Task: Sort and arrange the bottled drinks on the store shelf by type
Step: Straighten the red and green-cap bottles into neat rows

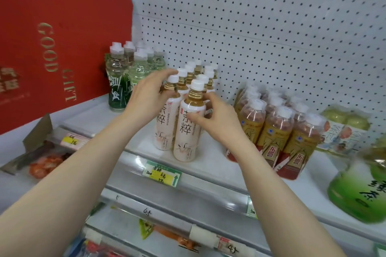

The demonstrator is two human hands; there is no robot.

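Two rows of cream-labelled tea bottles with white caps stand on the white shelf (211, 162). My left hand (147, 96) grips the shoulder of the front-left tea bottle (165, 127). My right hand (217, 121) curls its fingers round the front-right tea bottle (188, 131), thumb on its label. Further tea bottles (200, 73) line up behind these two. Left of them stand clear bottles with green labels (119, 81). To the right stands a shrink-wrapped pack of amber drink bottles (277, 131).
A red gift box (52, 48) leans at the left. A large green tea bottle (359, 190) and a wrapped green pack (344, 131) sit at the right. Price tags (161, 174) line the shelf's front rail. Pegboard (261, 27) backs the shelf. Lower shelves hold snack packets.
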